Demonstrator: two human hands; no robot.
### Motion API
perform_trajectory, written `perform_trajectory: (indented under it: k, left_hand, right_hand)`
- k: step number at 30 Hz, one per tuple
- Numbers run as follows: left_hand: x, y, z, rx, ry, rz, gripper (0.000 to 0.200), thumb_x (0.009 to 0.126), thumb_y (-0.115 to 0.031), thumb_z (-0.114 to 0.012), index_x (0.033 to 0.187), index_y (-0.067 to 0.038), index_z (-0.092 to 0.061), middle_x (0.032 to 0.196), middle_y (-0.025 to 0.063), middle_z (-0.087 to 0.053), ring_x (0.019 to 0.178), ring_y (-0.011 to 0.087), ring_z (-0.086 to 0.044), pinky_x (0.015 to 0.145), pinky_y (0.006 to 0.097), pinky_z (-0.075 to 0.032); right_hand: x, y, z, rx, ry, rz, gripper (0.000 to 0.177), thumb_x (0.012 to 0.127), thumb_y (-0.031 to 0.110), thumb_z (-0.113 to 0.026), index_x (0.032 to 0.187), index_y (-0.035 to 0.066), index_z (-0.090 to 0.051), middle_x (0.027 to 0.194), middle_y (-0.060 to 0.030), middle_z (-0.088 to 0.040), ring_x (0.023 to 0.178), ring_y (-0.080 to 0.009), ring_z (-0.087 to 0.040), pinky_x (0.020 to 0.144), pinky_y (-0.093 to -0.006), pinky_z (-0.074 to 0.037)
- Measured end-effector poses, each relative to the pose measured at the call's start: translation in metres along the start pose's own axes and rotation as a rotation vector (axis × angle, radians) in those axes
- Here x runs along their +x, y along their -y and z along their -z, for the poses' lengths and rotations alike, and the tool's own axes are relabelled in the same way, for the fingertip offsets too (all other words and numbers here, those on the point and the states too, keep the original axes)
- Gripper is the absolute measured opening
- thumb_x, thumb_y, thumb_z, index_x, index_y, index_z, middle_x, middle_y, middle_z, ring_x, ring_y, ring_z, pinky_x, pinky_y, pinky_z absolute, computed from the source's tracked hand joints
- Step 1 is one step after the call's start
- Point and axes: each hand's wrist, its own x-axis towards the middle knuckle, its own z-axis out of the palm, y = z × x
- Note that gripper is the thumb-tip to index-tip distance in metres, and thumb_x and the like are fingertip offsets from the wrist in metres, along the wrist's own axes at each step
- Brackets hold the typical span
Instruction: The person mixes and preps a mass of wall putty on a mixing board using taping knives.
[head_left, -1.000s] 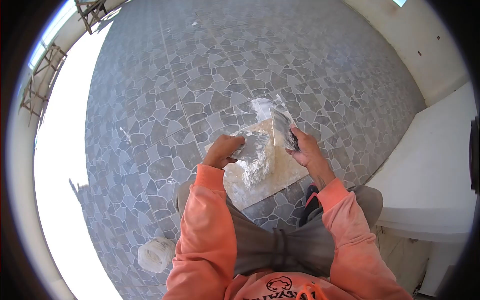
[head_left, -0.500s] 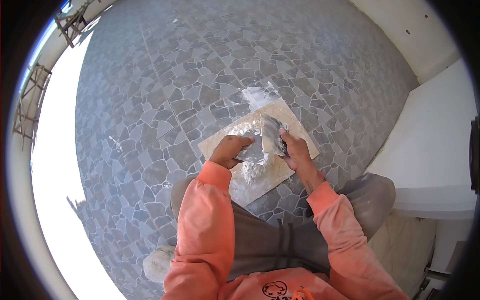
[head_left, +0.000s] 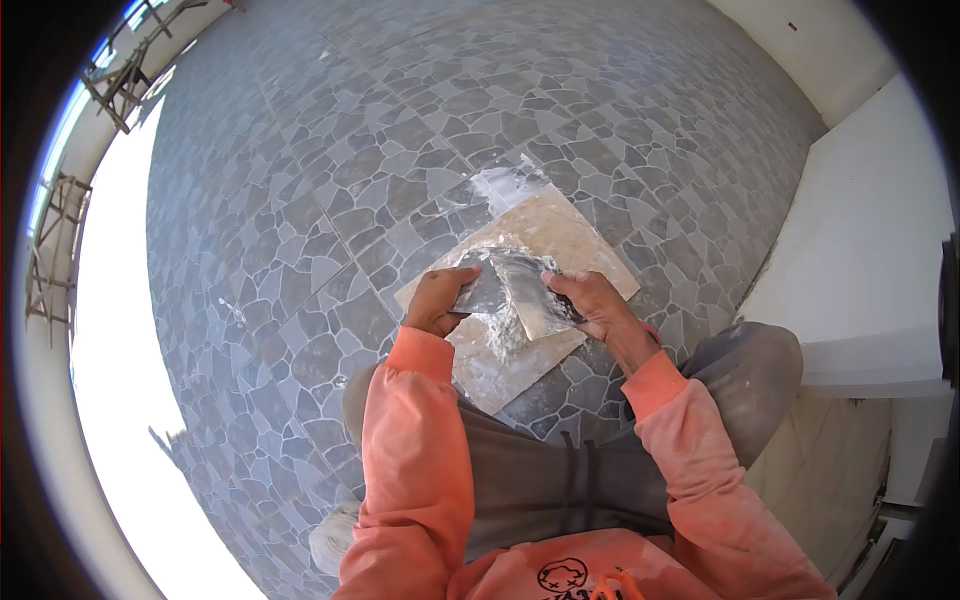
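My left hand (head_left: 438,302) is closed on a flat grey scraper (head_left: 482,291), with the thumb on its upper face. My right hand (head_left: 600,308) grips a second scraper (head_left: 530,296), smeared with white paste along its blade. The two blades meet, the right one partly overlapping the left. Below them lies a beige square tile (head_left: 572,222), turned cornerwise to me. A lump of white putty (head_left: 503,338) sits on this tile beneath the scrapers, partly hidden by them.
Grey stone-pattern tiles (head_left: 350,150) cover the floor. White smears (head_left: 508,188) mark it just past the beige tile's far corner. A white panel (head_left: 870,240) stands at the right. Wooden trestles (head_left: 58,240) are at the far left, beyond a bright sunlit strip.
The right scraper has come down and left, so its blade now lies over the left one. My left hand has shifted slightly left with its scraper.
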Motion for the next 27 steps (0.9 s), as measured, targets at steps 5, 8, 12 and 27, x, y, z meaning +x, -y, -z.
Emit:
perform_trajectory:
  k: [5,8,12,27]
  left_hand:
    - [0.007,-0.001,0.002,-0.030,-0.008,-0.041,0.020,0.090,-0.010,-0.067,0.099,0.008,-0.063,0.088,0.0128,-0.067,0.070,0.0206,-0.068,0.058,0.0343,-0.057]
    - [0.005,-0.012,0.004,-0.064,-0.066,-0.066,0.020,0.089,-0.013,-0.068,0.096,0.004,-0.063,0.086,0.0104,-0.066,0.068,0.0189,-0.065,0.055,0.0326,-0.053]
    - [0.005,-0.024,0.004,-0.076,-0.100,-0.148,0.017,0.089,-0.018,-0.068,0.092,-0.002,-0.062,0.083,0.0065,-0.064,0.067,0.0165,-0.062,0.055,0.0323,-0.048]
    - [-0.013,-0.018,-0.030,-0.267,-0.001,-0.071,0.015,0.093,-0.021,-0.064,0.100,-0.007,-0.062,0.089,0.0033,-0.065,0.074,0.0147,-0.063,0.063,0.0328,-0.049]
  right_hand:
    - [-0.018,0.015,0.008,-0.047,0.032,-0.018,0.033,0.091,0.016,-0.069,0.109,-0.010,-0.062,0.095,-0.0106,-0.068,0.079,-0.0166,-0.068,0.071,-0.0314,-0.057]
    - [-0.023,0.024,0.017,-0.052,0.011,-0.010,0.033,0.091,0.014,-0.069,0.110,-0.011,-0.061,0.095,-0.0105,-0.068,0.079,-0.0167,-0.067,0.071,-0.0315,-0.057]
    - [-0.028,0.036,0.021,0.029,-0.064,0.108,0.033,0.091,0.011,-0.068,0.115,-0.010,-0.060,0.100,-0.0106,-0.067,0.084,-0.0169,-0.067,0.076,-0.0320,-0.056]
    - [-0.064,0.036,-0.053,-0.717,-0.173,1.246,0.027,0.097,0.009,-0.058,0.123,0.001,-0.060,0.120,-0.0116,-0.062,0.109,-0.0219,-0.060,0.093,-0.0330,-0.048]
